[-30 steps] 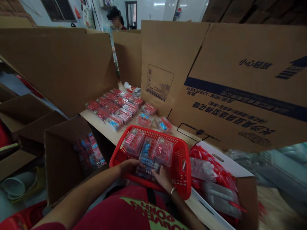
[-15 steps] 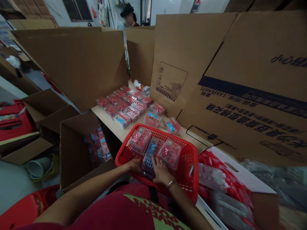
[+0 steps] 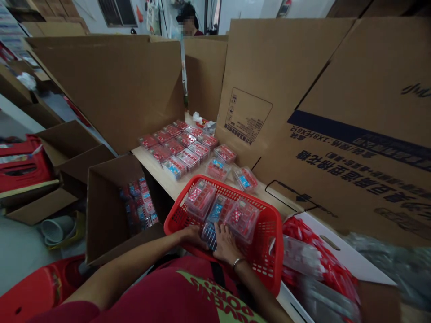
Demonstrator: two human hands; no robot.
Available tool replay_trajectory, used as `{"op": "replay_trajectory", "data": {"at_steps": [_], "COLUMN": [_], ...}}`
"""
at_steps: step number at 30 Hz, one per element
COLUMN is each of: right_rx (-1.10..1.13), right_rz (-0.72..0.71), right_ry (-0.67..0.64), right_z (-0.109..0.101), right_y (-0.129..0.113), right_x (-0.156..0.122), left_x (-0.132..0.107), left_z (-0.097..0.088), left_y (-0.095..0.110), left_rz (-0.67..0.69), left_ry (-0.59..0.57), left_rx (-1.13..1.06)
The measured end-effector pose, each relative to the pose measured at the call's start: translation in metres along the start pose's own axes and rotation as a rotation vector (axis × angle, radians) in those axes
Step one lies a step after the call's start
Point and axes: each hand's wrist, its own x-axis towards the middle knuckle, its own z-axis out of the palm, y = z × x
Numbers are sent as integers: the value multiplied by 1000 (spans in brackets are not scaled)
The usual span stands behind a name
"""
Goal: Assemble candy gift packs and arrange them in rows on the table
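A red plastic basket [image 3: 274, 215] sits in front of my body and holds several clear plastic boxes with red, white and blue contents. At its near side, my left hand [image 3: 195, 237] and my right hand [image 3: 226, 244] grip a clear box with blue contents [image 3: 209, 235] from either side. The left fingertips are partly hidden by that box. My right fingers reach over its right edge. Just beyond it lies another blue-marked clear box [image 3: 219, 208], between a left clear box [image 3: 200, 197] and a right clear box [image 3: 242, 219].
Rows of similar boxes [image 3: 188, 146] cover the table [image 3: 155, 168] beyond the basket. Tall cardboard panels [image 3: 111, 89] enclose it. At left an open carton [image 3: 104, 211] contains more boxes. Red packaging pieces [image 3: 303, 233] and clear trays fill a box at right. A person [image 3: 188, 20] is behind the panels.
The scene has shifted slightly right in view. The near blue box between my hands has separated a little from the blue-marked box beyond it. Both hands stay in the basket.
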Motion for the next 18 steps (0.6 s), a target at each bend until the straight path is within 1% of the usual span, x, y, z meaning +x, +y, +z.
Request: {"op": "replay_trajectory", "data": {"at_steps": [2, 5, 7, 9, 10, 11, 12, 14, 16, 18], "right_rx": [-12, -26, -23, -10, -1, 10, 21, 60, 125, 203], "right_rz": [24, 33, 10, -14, -18, -16, -14, -17, -31, -34], "right_ry": [11, 1, -8, 2, 8, 12, 14, 8, 14, 24], "right_z": [2, 4, 5, 6, 5, 4, 3, -2, -9, -19], "right_y": [-3, -6, -4, -2, 0, 1, 2, 4, 6, 8], "right_x": [1, 1, 1, 1, 0, 0, 0, -3, -10, -18], "left_x": [-4, -14, -19, -18, -16, -13, -9, -3, 0, -2], "left_z": [2, -1, -10, -23, -30, -36, -42, -49, -51, -52], "left_y": [4, 18, 28, 37, 39, 40, 39, 36, 32, 29], "left_rz": [1, 37, 99, 191, 236, 270, 288, 289, 299, 330], "left_ry": [69, 232, 386, 537, 585, 606, 602, 562, 546, 547], "left_rx": [89, 181, 252, 395, 486, 579, 658, 749, 789, 772]}}
